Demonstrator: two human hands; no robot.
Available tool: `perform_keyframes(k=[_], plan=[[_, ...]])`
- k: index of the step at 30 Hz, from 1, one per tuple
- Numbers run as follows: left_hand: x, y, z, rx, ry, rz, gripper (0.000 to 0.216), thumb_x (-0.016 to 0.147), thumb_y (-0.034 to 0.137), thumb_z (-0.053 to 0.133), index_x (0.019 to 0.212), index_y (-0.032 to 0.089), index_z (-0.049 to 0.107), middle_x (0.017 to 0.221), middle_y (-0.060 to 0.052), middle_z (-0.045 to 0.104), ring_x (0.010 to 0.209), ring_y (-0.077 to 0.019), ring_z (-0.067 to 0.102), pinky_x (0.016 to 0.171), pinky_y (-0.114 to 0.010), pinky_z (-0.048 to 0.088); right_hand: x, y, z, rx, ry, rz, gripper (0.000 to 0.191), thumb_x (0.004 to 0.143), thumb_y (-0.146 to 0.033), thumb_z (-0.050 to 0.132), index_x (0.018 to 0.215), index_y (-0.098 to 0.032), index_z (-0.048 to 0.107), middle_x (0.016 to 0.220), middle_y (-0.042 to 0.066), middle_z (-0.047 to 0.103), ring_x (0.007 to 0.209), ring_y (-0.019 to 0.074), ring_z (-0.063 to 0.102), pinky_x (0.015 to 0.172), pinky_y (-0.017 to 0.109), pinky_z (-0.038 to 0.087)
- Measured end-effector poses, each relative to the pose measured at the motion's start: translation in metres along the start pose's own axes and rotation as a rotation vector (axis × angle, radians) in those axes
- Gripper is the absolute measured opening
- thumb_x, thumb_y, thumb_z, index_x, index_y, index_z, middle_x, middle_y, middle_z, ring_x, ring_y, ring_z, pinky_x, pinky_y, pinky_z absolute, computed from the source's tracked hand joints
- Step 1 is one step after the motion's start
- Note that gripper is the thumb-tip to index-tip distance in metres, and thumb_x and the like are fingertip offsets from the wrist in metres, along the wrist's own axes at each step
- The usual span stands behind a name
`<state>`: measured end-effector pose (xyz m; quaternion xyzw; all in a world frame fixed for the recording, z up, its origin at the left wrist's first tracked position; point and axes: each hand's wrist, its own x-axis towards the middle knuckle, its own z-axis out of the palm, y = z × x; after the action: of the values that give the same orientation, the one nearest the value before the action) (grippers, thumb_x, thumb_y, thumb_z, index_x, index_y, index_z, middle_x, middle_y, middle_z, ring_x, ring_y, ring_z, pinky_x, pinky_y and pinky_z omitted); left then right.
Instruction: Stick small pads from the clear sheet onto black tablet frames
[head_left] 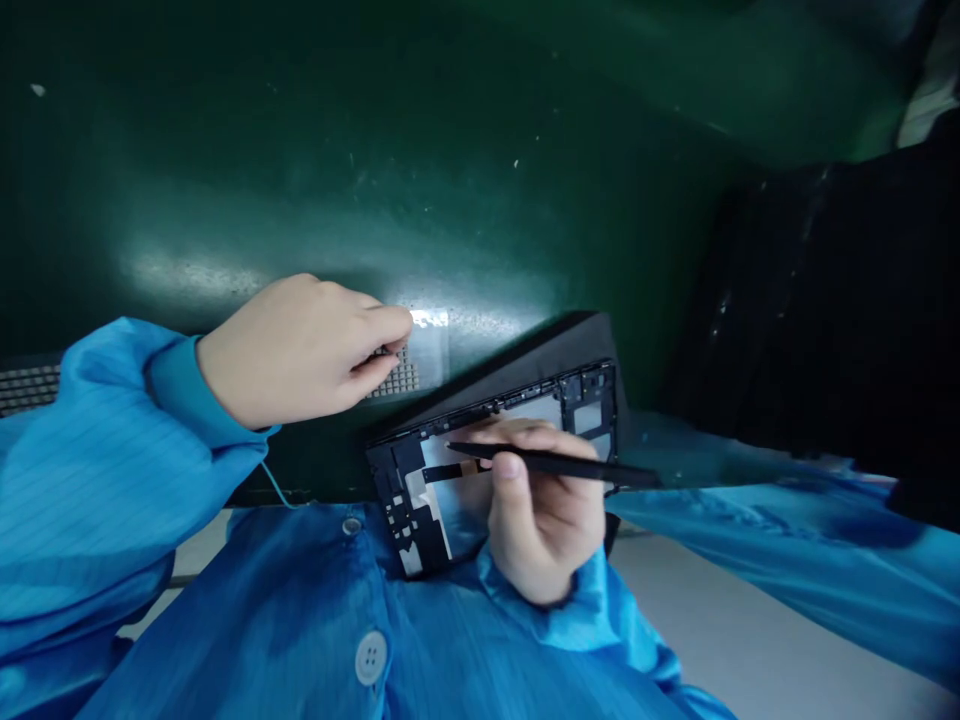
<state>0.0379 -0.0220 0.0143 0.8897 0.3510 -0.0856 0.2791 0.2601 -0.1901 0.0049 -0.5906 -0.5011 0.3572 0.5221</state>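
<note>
In my right hand [551, 510] is a pair of black tweezers [592, 467], gripped between thumb and fingers. Their tip points left, over the inside of an opened tablet-like device [457, 510] with a black frame and silvery panels. That device rests tilted on a dark block [585, 335] at the table's front edge, and my right hand covers part of it. My left hand [300, 350] is curled with its fingertips close together above a clear sheet [433, 350] bearing a grid of small square pieces [405, 378]. Whatever its fingers may pinch is hidden.
The green tabletop [420, 130] has a few tiny light scraps on it. Another strip of small squares [30, 388] lies at the left by my sleeve. At the right is a large dark object [825, 310], beside blue cloth [787, 540].
</note>
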Motion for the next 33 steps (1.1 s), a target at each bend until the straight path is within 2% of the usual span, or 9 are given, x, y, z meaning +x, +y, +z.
perform_keyframes(k=[2,6,9,12,16,19,22,27,33], plan=[[0.0,0.0,-0.001,-0.001,0.005,-0.005,0.013,0.105,0.027,0.059,0.099,0.023,0.07,0.073,0.001,0.068,0.063,-0.0178,0.056,0.063,-0.033,0.026,-0.011,0.004,0.008,-0.004,-0.015,-0.042,0.021,0.109,-0.016,0.069,0.126,-0.028,0.071,0.105,0.005,0.081,0.097,0.024,0.081,0.092,0.047,0.071],[0.002,0.002,-0.002,0.006,0.001,-0.024,0.015,0.107,0.032,0.062,0.099,0.023,0.071,0.068,0.002,0.065,0.06,-0.0172,0.054,0.062,-0.033,0.026,-0.003,0.005,0.014,-0.071,-0.088,-0.067,0.027,0.106,-0.008,0.069,0.125,-0.026,0.07,0.109,0.007,0.081,0.102,0.0229,0.082,0.09,0.044,0.071],[0.003,0.002,0.0,0.022,0.003,-0.012,0.018,0.11,0.033,0.061,0.1,0.023,0.072,0.068,0.002,0.065,0.058,-0.0171,0.053,0.063,-0.034,0.025,0.0,-0.002,0.011,-0.121,-0.128,-0.1,0.032,0.103,-0.003,0.069,0.126,-0.024,0.069,0.111,0.008,0.081,0.104,0.0221,0.082,0.094,0.043,0.071],[0.002,0.0,0.004,0.03,0.051,0.006,0.014,0.109,0.031,0.064,0.111,0.022,0.074,0.068,0.002,0.065,0.057,-0.017,0.052,0.062,-0.034,0.025,0.011,-0.014,0.003,-0.214,-0.226,-0.092,0.033,0.102,-0.002,0.071,0.126,-0.024,0.069,0.114,0.008,0.082,0.106,0.0227,0.083,0.094,0.042,0.072],[0.002,-0.003,0.005,0.015,0.051,0.02,0.013,0.105,0.029,0.069,0.116,0.024,0.074,0.069,0.002,0.067,0.058,-0.018,0.056,0.061,-0.035,0.027,0.062,-0.02,-0.007,-0.267,-0.428,-0.052,0.022,0.106,-0.012,0.076,0.124,-0.024,0.073,0.119,0.008,0.085,0.112,0.0222,0.085,0.099,0.038,0.071],[0.002,-0.005,0.004,-0.029,0.052,0.052,0.012,0.105,0.031,0.065,0.109,0.026,0.075,0.073,0.001,0.071,0.062,-0.0191,0.06,0.062,-0.035,0.031,0.107,-0.007,-0.005,-0.259,-0.625,-0.078,0.013,0.109,-0.023,0.076,0.122,-0.023,0.076,0.122,0.007,0.086,0.117,0.0239,0.084,0.107,0.04,0.068],[0.002,-0.007,0.004,-0.046,0.055,0.056,0.012,0.104,0.032,0.064,0.106,0.027,0.075,0.072,0.001,0.07,0.06,-0.0186,0.059,0.063,-0.035,0.035,0.129,0.007,-0.001,-0.245,-0.753,-0.08,0.013,0.111,-0.031,0.074,0.12,-0.022,0.077,0.121,0.007,0.085,0.113,0.0241,0.084,0.105,0.039,0.067],[0.002,-0.006,0.004,-0.025,0.062,0.045,0.012,0.105,0.033,0.063,0.107,0.027,0.074,0.072,0.001,0.069,0.059,-0.0183,0.059,0.061,-0.035,0.037,0.127,0.01,-0.001,-0.223,-0.757,-0.042,0.019,0.112,-0.038,0.073,0.122,-0.023,0.076,0.12,0.007,0.084,0.113,0.0242,0.083,0.105,0.039,0.068],[0.003,-0.004,0.001,-0.033,0.034,0.025,0.014,0.105,0.032,0.061,0.107,0.027,0.074,0.071,0.001,0.068,0.059,-0.0186,0.057,0.064,-0.035,0.038,0.135,0.006,-0.001,-0.257,-0.815,-0.077,0.012,0.111,-0.032,0.072,0.117,-0.022,0.076,0.117,0.007,0.084,0.11,0.025,0.083,0.103,0.04,0.068]])
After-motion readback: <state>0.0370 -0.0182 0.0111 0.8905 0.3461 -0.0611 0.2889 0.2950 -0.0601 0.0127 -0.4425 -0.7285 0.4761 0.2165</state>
